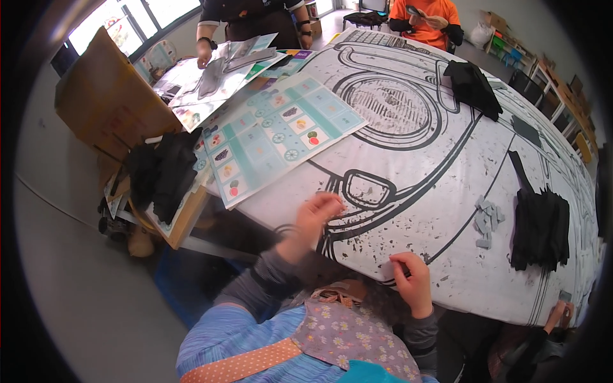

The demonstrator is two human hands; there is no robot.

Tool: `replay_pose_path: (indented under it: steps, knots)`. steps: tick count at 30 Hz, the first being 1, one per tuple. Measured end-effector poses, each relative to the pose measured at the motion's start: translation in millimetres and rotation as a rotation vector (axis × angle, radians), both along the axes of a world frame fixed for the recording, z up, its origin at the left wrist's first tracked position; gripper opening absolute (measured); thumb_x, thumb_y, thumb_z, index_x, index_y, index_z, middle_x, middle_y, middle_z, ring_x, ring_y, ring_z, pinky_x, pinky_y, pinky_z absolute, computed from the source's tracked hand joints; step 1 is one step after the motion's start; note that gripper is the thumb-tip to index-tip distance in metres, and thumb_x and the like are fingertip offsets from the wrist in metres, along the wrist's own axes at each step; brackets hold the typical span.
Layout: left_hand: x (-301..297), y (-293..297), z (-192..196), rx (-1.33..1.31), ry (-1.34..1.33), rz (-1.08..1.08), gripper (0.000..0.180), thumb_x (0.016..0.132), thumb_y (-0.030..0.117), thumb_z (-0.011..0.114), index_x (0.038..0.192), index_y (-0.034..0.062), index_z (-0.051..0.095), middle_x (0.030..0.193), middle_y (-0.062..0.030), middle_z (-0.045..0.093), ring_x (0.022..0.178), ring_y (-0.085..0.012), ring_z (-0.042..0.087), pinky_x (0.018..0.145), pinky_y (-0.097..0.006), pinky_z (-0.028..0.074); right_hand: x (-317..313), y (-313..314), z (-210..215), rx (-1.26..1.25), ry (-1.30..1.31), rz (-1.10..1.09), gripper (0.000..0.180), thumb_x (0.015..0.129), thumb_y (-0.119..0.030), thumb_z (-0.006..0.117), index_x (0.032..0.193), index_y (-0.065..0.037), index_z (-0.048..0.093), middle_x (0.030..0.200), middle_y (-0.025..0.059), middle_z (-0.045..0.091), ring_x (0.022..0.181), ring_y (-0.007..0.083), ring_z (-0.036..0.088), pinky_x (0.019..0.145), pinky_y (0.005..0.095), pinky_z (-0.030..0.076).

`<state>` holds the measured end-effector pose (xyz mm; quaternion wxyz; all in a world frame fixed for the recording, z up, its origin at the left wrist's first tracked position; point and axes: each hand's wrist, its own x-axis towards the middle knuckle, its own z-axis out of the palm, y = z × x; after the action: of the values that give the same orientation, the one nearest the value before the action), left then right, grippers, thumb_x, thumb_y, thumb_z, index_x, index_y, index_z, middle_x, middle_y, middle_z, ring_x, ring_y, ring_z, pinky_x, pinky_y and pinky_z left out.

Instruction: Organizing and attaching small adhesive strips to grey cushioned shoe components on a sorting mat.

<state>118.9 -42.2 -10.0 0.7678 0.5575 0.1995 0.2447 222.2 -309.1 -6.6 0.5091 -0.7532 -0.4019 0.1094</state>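
Note:
My left hand [318, 216] is over the near edge of a table covered by a white cloth [440, 223] printed with thick black line drawings. It is smeared by motion, and I cannot tell whether its fingers hold anything. My right hand [414, 281] is at the table's near edge, its thumb and fingers curled in together; anything between them is too small to make out. A printed sheet [284, 150] with fruit pictures lies beyond my left hand. To the right of my right hand are a scatter of small grey strips [489, 220] and a stack of black fabric pieces [541, 228].
Black fabric [167, 167] is heaped on the left beside a tall cardboard box [112, 96]. More black fabric [472, 89] lies at the far right. One person handles grey pieces [220, 70] across the table; another in orange [428, 22] stands behind. A co-worker's hand [562, 313] is at the right edge.

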Motion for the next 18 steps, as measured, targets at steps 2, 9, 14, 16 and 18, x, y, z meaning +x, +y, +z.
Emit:
replay_pose_path:
  steps: [2,9,14,16,18]
  knots:
    - [-4.2,61.5,14.1,-0.060,-0.086,0.042,0.024,0.098,0.014,0.061,0.119,0.0032,0.060,0.108,-0.0078,0.067,0.100,-0.0134,0.063,0.091,-0.029,0.050,2.1,2.6,-1.3,-0.007,0.013,0.001,0.013,0.087,0.001,0.063,0.099,-0.001,0.067,0.094,0.0156,0.068,0.087,0.0327,0.067,0.077,0.0371,0.052]
    - [6.4,316.3,50.5,-0.382,-0.215,0.636,0.049,0.097,0.019,0.058,0.137,-0.0053,0.044,0.125,-0.0162,0.055,0.119,-0.0280,0.056,0.104,-0.038,0.044,4.2,0.3,-8.0,-0.045,0.053,-0.036,0.012,0.087,-0.002,0.064,0.098,0.000,0.068,0.094,0.0159,0.069,0.088,0.0331,0.067,0.078,0.0368,0.052]
    - [0.2,397.3,64.9,-0.454,-0.211,0.754,0.066,0.097,0.023,0.058,0.146,-0.0067,0.024,0.148,-0.0214,0.033,0.139,-0.0344,0.037,0.117,-0.041,0.031,6.2,5.1,-14.2,-0.080,0.163,-0.020,0.012,0.090,-0.003,0.062,0.100,0.000,0.068,0.092,0.0099,0.070,0.084,0.0204,0.066,0.076,0.0303,0.050]
    - [-0.1,419.1,65.2,-0.465,-0.245,0.755,0.069,0.097,0.023,0.055,0.148,-0.0056,0.019,0.154,-0.0252,0.024,0.146,-0.0381,0.024,0.122,-0.042,0.021,4.6,16.2,0.8,-0.143,0.221,-0.008,0.016,0.089,-0.007,0.063,0.102,0.000,0.069,0.092,0.0126,0.071,0.087,0.0278,0.067,0.078,0.0353,0.051]
    - [1.8,437.6,60.9,-0.495,-0.251,0.711,0.068,0.098,0.023,0.054,0.149,-0.0047,0.018,0.154,-0.0265,0.023,0.147,-0.0385,0.023,0.122,-0.042,0.020,2.3,38.9,30.8,-0.249,0.572,0.074,0.023,0.092,-0.010,0.062,0.111,0.000,0.067,0.100,0.0094,0.071,0.096,0.0230,0.066,0.084,0.0342,0.051]
